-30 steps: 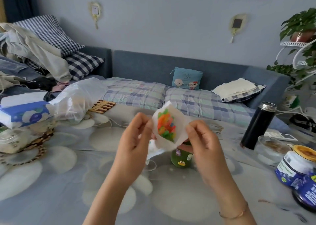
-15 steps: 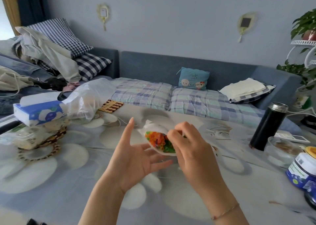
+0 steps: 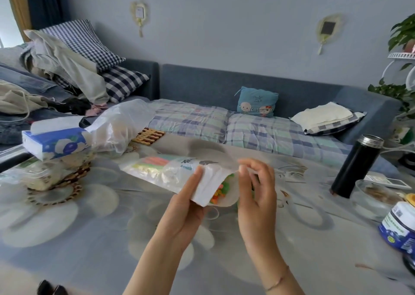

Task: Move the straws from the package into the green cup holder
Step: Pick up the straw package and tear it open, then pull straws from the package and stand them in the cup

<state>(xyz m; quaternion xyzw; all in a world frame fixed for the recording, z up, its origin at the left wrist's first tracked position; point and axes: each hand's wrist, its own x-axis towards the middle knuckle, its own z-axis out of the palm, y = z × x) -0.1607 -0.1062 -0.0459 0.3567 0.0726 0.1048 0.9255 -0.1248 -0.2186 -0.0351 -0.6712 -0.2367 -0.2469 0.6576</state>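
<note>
The package [image 3: 166, 173] is held off the worktop [image 3: 67, 238] at the centre of the frame. It lies nearly level, with its sealed end toward the upper left and its mouth turned toward the camera. The grip of the left hand [image 3: 186, 207] is clamped on it near the mouth, thumb on top and palm beneath. The grip of the right hand [image 3: 256, 196] seems to be pinched on the thin upper lip of the mouth, though the film is blurred there. The straws [image 3: 221, 190] are all kept inside the package, and their orange, yellow and green ends are seen at the opening. The cup holder cannot be made out in this view.

The film is judged light, limp and slippery, so it is best held by the doubled rim. The straws are judged light, thin-walled and easily creased. They are best taken as a bundle by the exposed ends, squeezed only gently, and drawn straight out along the length of the package.
</note>
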